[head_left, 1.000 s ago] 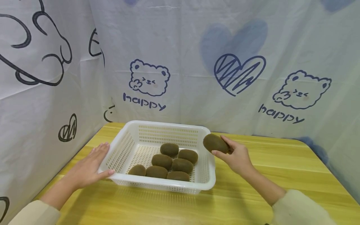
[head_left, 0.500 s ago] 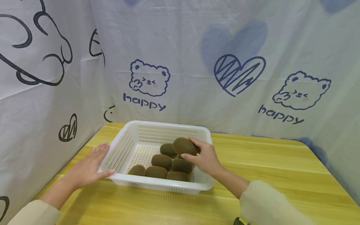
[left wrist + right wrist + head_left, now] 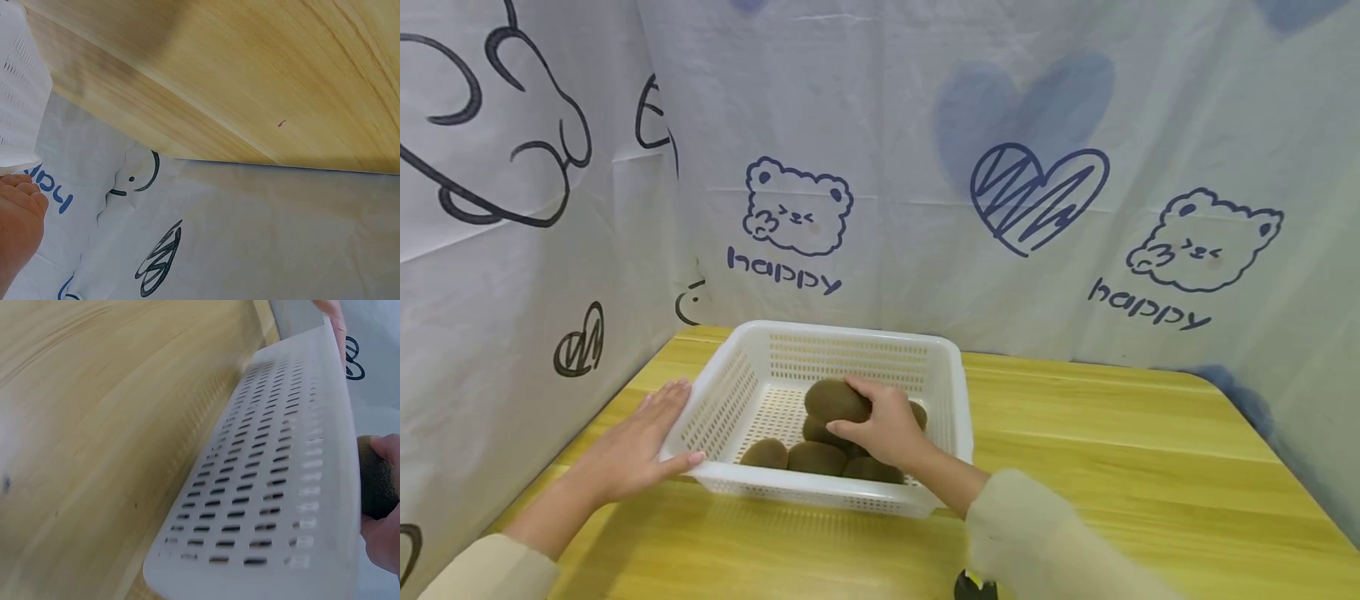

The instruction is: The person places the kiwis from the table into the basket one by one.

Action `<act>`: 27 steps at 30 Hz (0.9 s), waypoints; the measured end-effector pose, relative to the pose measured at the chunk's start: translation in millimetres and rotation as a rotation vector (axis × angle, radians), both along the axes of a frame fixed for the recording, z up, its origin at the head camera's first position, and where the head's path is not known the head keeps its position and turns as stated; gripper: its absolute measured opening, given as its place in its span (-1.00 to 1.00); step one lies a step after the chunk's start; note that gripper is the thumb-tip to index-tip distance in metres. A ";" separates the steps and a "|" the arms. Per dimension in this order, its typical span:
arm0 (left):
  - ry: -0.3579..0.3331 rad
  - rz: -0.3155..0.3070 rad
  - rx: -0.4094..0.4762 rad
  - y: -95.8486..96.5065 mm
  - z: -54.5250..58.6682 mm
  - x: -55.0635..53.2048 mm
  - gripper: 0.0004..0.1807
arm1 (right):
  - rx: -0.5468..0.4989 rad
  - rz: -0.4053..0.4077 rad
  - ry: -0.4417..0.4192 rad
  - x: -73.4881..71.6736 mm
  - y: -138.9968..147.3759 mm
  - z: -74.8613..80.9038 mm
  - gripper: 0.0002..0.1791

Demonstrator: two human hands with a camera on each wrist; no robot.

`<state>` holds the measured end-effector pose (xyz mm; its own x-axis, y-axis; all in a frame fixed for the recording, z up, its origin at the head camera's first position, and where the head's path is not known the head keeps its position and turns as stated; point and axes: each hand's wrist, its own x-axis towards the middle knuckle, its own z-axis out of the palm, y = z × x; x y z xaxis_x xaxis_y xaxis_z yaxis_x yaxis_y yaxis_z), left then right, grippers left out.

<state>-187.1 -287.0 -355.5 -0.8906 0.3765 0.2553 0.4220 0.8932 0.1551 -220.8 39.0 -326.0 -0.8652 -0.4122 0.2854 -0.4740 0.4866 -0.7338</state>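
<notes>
My right hand (image 3: 887, 423) grips a brown kiwifruit (image 3: 835, 402) between thumb and fingers, over the middle of a white plastic basket (image 3: 850, 482). Several more kiwifruit (image 3: 817, 458) lie in the basket, some partly hidden behind that hand. In the right wrist view, the held kiwifruit (image 3: 375, 478) shows beyond the basket's slotted side (image 3: 250, 469). With straight fingers, my left hand (image 3: 632, 446) rests along the basket's left edge, its thumb over the near left corner. The left wrist view catches only part of that hand (image 3: 22, 219) beside the basket's wall (image 3: 22, 94).
The basket stands on a wood-patterned table (image 3: 1120, 467). A white cloth (image 3: 910, 250) with blue drawings hangs behind, and another covers the left side. A small black and yellow object (image 3: 975, 586) appears at the bottom edge, by the right sleeve (image 3: 1037, 533).
My right hand has carried the kiwifruit leftward from the basket's right rim to above its middle, and lower. The left hand has stayed on the basket's left edge.
</notes>
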 end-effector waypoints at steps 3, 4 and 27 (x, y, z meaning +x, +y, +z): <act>0.003 0.000 -0.003 -1.1 0.4 0.1 -0.02 | 0.028 0.009 -0.039 -2.4 -9.2 -3.0 -0.35; 0.005 0.000 -0.003 -1.6 0.6 0.2 -0.02 | 0.037 0.012 -0.051 -3.5 -12.3 -4.2 -0.35; 0.000 0.002 0.009 -0.7 -1.4 -1.2 -0.02 | 0.208 -0.032 -0.188 -19.4 -49.9 -16.5 -0.39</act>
